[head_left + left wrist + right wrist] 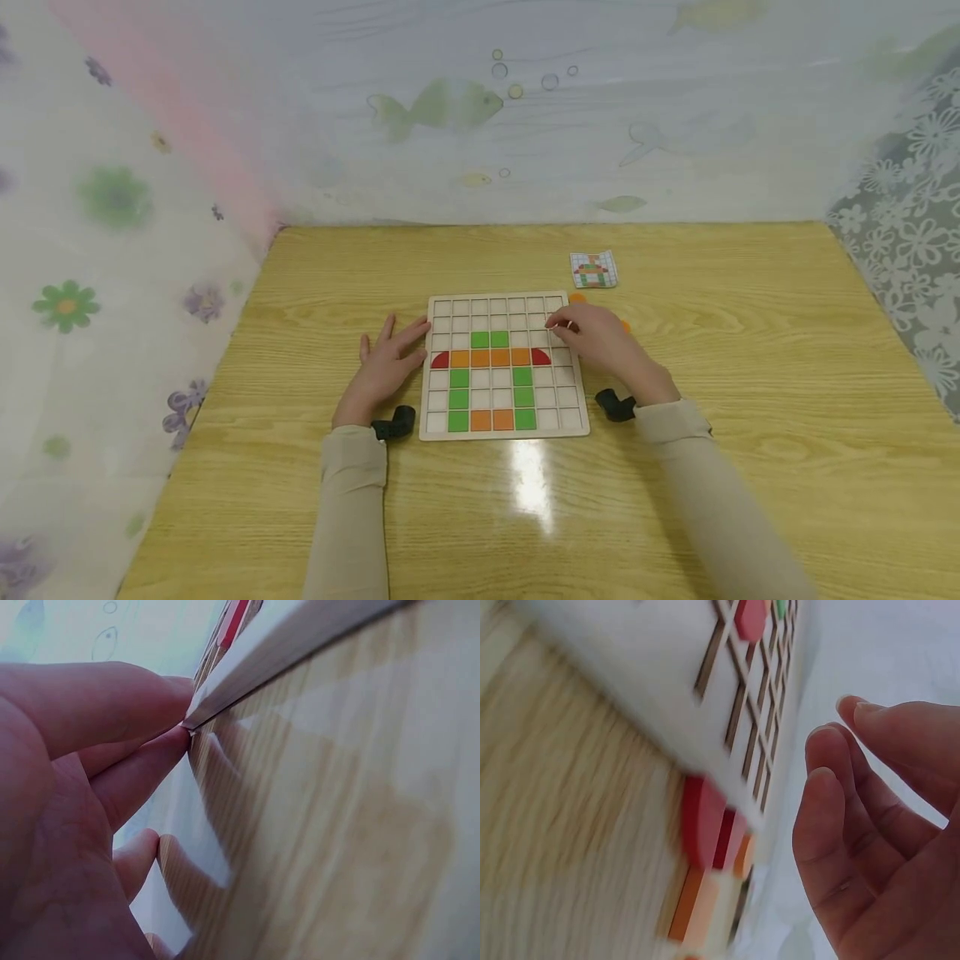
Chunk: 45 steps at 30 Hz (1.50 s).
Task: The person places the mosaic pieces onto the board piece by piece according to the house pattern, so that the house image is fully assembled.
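A square wooden grid board (482,377) lies on the table, with green, orange and red pieces set in its cells. A red piece (540,357) closes the right end of the orange row (491,358); another (440,360) sits at its left end. My left hand (381,367) touches the board's left edge with its fingertips, fingers spread. Over the upper right of the board hovers my right hand (600,337), its fingers loosely bent. Nothing shows between those fingertips (823,780) in the right wrist view.
Red pieces (703,823) and orange pieces (694,907) lie beside the board's right edge, partly hidden by my right hand in the head view. Behind them is a small pattern card (593,270). Patterned sheets (450,167) hang behind the wooden table (360,258).
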Motion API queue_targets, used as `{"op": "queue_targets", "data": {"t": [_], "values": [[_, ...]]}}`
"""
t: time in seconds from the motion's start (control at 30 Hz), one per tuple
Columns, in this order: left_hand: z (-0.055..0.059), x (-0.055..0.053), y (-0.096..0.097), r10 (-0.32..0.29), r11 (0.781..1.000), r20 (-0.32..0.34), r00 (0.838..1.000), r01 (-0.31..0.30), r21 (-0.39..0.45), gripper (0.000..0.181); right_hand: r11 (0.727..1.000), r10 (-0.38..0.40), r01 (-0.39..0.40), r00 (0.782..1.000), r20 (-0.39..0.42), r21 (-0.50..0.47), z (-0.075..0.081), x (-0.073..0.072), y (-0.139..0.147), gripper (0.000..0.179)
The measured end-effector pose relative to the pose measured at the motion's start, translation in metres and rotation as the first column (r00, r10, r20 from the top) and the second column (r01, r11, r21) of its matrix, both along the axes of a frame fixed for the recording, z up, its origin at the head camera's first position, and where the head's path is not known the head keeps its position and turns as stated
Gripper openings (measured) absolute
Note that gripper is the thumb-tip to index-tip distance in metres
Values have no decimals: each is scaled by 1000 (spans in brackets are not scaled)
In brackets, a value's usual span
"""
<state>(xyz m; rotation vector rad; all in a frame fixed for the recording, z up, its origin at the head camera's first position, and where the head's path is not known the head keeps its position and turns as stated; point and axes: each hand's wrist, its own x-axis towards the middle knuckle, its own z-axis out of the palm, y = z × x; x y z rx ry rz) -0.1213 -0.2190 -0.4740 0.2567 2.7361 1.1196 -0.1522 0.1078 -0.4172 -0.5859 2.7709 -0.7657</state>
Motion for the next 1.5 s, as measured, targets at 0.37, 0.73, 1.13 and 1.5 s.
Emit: {"op": "queue_targets", "data": {"t": [0.37, 0.73, 1.13, 1.5], "values": [[2, 0, -2, 14, 1000, 14, 1000, -13, -8, 45, 998, -39, 42, 998, -46, 57, -1, 8, 29, 18], [0, 1, -2, 11, 1000, 17, 1000, -11, -1, 45, 992, -2, 9, 998, -55, 129, -9, 11, 39, 23], [0, 0, -1, 13, 1000, 15, 1000, -13, 2, 45, 989, 10, -6, 1000, -29, 146, -14, 10, 38, 30], [0, 0, 1, 15, 1000, 8, 1000, -15, 17, 45, 993, 18, -17, 1000, -10, 114, -17, 7, 39, 26]]}}
